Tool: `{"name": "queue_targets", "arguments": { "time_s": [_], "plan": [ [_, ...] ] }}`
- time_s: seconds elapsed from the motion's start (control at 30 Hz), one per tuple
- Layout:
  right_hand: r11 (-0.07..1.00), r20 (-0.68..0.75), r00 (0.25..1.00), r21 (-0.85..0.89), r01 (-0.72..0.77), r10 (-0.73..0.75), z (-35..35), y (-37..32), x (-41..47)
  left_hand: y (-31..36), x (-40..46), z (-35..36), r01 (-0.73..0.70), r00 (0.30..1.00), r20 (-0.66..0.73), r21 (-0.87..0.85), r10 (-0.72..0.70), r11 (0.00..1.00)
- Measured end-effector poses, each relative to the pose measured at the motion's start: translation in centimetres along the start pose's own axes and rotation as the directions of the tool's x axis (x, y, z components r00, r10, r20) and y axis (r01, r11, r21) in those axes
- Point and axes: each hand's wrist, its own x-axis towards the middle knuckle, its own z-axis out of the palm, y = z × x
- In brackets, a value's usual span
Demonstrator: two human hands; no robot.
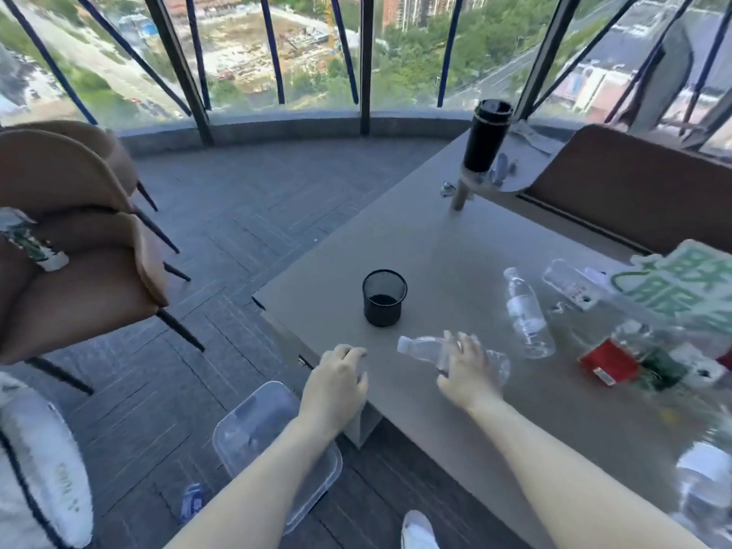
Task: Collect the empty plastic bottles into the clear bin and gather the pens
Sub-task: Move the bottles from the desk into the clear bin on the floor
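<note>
Both forearms enter from the bottom edge of the frame. Table (455,247), grey, fills the centre and right; brown chairs (79,271) stand at left on the dark floor, and a window (277,53) spans the top. Clear bin (253,425), lower centre, sits on the floor beside the table corner, partly hidden by the left forearm; it appears empty, though a small bottle (192,501) lies on the floor at its lower left. Right hand (467,370), centre, rests palm-down on a lying clear bottle (424,348), fingers curled over its body without a full clasp; cap points left. Left hand (336,386), just beside it at the table edge, is loosely curled and holds nothing. Second bottle (528,315) and third bottle (570,285) lie right of centre, apart. Red-labelled bottle (618,358) lies among blurred clutter at far right. Black mesh cup (384,297), upright, stands above the hands. Black tumbler (487,136) stands upper right. Pens cannot be made out.
</note>
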Motion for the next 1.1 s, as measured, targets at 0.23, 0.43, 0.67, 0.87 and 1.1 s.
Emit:
{"name": "queue_targets", "arguments": {
  "time_s": [0.23, 0.43, 0.67, 0.87, 1.1],
  "plan": [
    [0.996, 0.122, 0.992, -0.089, -0.023, 0.034, 1.2, 3.8, 0.5, 4.7, 3.7, 2.0, -0.016, 1.0, 0.025, -0.018, 0.016, 1.0],
    [0.86, -0.012, 0.965, 0.457, -0.228, 0.262, -3.1, 9.5, -1.7, 10.7, 8.4, 3.9, -0.024, 0.995, 0.096, -0.02, 0.026, 1.0],
    [0.722, -0.138, 0.865, 0.622, -0.304, 0.482, -8.7, 18.8, -4.5, 23.0, 14.7, 10.4, 0.146, 0.929, 0.358, -0.115, -0.096, 0.983],
    [0.621, -0.107, 0.796, 0.69, -0.372, 0.596, -6.8, 23.5, -6.3, 28.3, 19.0, 17.6, 0.325, 0.903, 0.345, -0.154, -0.258, 0.933],
    [0.596, -0.058, 0.819, 0.715, -0.364, 0.571, -5.6, 24.6, -5.8, 27.0, 19.0, 20.3, 0.397, 0.88, 0.318, -0.084, -0.353, 0.914]
  ]
}}
